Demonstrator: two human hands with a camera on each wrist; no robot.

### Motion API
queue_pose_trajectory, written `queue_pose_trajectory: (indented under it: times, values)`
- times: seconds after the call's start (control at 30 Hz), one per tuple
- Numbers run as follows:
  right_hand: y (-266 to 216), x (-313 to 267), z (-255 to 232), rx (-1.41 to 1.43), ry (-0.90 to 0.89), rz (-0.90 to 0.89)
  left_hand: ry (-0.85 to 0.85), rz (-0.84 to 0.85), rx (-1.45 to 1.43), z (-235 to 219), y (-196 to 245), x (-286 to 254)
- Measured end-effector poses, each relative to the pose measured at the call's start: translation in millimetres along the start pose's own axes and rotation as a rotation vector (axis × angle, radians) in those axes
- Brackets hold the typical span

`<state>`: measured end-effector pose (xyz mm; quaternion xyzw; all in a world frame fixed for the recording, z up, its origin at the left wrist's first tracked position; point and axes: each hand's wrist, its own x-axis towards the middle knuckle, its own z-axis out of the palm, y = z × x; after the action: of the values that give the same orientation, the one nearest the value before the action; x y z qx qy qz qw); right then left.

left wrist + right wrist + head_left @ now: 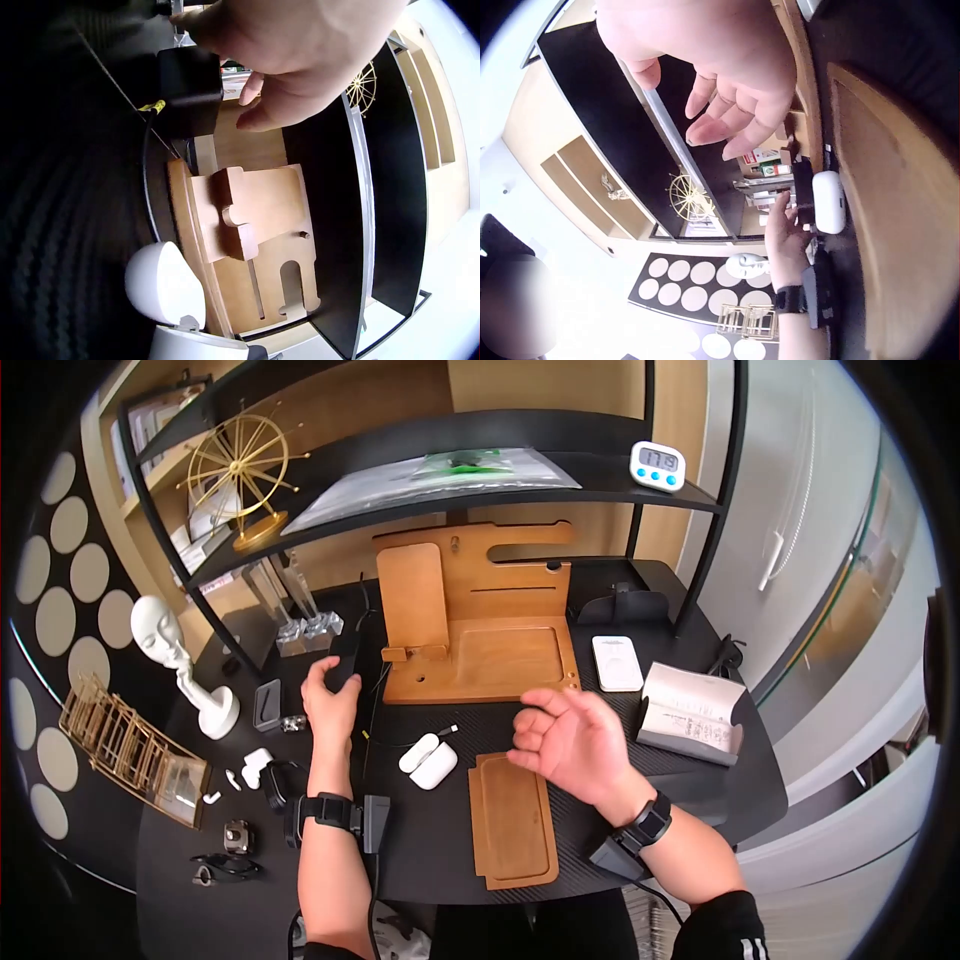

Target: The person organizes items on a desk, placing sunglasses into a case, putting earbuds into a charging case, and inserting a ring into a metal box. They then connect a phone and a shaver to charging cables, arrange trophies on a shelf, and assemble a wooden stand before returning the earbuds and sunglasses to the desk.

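Beside a black box (343, 650) (191, 82), left of the wooden stand (500, 660), is my left hand (332, 705) (307, 52). Its thumb and fingers lie around the box's near end; whether they touch it I cannot tell. Over the table in front of the stand hovers my right hand (575, 745) (712, 67), palm turned up, fingers loosely bent and holding nothing. Below it lies a wooden tray (512, 820) (900, 195). An open white earbud case (428, 762) (165, 285) sits between the hands, near a cable end.
A white power bank (617, 664) and an open glasses case (690, 725) are at the right. On the left stand a white head figure (215, 712), loose earbuds, a small clear case (267, 704) and dark sunglasses. A black shelf (600, 485) spans the back, holding a timer (657, 466).
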<state>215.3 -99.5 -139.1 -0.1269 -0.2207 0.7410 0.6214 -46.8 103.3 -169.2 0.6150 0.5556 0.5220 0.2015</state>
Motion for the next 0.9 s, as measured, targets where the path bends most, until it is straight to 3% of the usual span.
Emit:
queue_pose_trajectory:
  times: [0.1, 0.17, 0.33, 0.43, 0.57, 0.63, 0.67, 0.77, 0.9]
  values:
    - [6.8, 1.0, -2.4, -0.047, 0.025, 0.048, -0.032, -0.015, 0.032, 1.6, -7.3, -2.0]
    - [6.8, -1.5, 1.3, -0.057, 0.044, 0.033, -0.132, 0.175, -0.007, 1.6, -24.5, 3.8]
    - [7.8, 0.1, -3.9, -0.029, 0.079, 0.031, -0.206, 0.027, -0.032, -2.9, -24.6, 4.7]
    - [7.9, 0.3, -4.9, -0.025, 0.135, 0.032, -0.011, 0.014, -0.198, 3.4, -17.4, -1.4]
    - [7.0, -0.2, -5.5, -0.043, 0.216, 0.029, -0.076, -0.028, -0.214, -5.8, 0.1, -4.2]
    - [7.2, -1.0, -6.7, -0.048, 0.246, 0.031, -0.135, 0.078, -0.027, -10.8, 3.6, -2.8]
    - [8.1, -0.4, -7.6, -0.049, 0.229, 0.019, -0.122, 0.071, -0.032, -7.1, -20.6, 6.4]
    - [9.3, -0.1, -6.6, -0.060, 0.235, 0.022, -0.148, 0.007, -0.003, -9.2, -24.0, 7.2]
    - [8.7, 0.3, -3.1, -0.074, 0.258, 0.021, -0.082, -0.019, 0.234, -9.8, 8.9, -8.9]
